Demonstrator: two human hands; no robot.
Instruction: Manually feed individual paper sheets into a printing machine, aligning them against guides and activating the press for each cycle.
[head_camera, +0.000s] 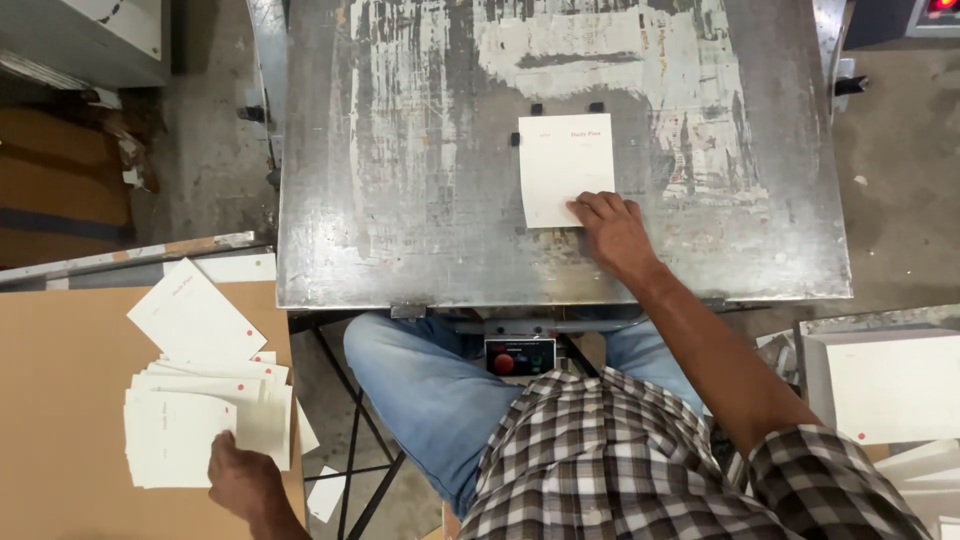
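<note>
A worn, paint-streaked grey metal plate (400, 200) filled the upper centre of the frame. The right hand (612, 228) pressed flat fingers on a white printed card (562, 165), seated against small black stops. At lower left, the left hand (240, 478) gripped a loose stack of white cards (185, 430) on a brown cardboard surface (60, 400).

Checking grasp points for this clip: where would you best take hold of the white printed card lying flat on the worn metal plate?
Probably at the near right corner of the white printed card, from the person's side, where the right hand already rests its fingertips. The card lies flat on the worn metal plate, and small black stops border its far and left edges, leaving the near and right edges free for sliding and lifting.
</note>
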